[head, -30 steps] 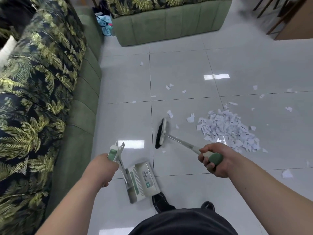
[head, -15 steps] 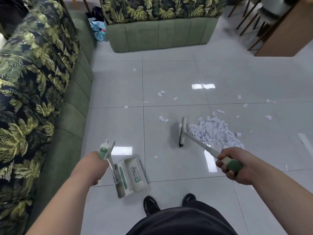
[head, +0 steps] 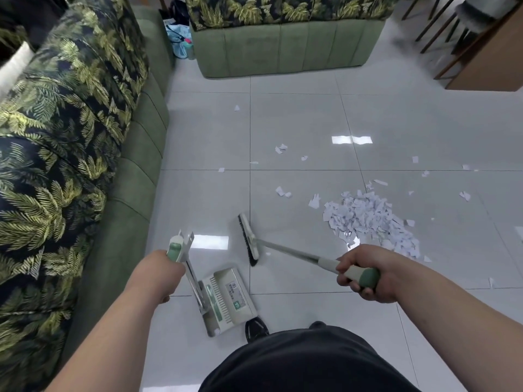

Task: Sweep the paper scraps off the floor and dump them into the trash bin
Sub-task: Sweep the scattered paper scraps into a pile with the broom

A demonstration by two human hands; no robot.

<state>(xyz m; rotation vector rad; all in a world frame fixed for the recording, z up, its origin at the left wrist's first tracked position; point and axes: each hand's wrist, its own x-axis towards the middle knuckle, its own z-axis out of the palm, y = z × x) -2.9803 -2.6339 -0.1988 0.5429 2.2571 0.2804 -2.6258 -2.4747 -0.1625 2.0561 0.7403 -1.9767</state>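
Fingers of the right hand (head: 376,263) wrap the broom (head: 250,239) grip, and the left hand (head: 161,274) curls round the dustpan (head: 226,298) handle. Most paper scraps (head: 370,222) sit heaped at two o'clock, apart from the broom head, with loose ones scattered from twelve to three. Nothing looks scooped yet, I'd say, and no trash bin is in sight.

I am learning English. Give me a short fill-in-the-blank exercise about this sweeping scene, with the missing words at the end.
1. The left hand holds the ____ by its handle.
2. The right hand grips the green end of the ____.
3. The pile of paper scraps lies on the tiled ____.

Missing words: dustpan; broom; floor.
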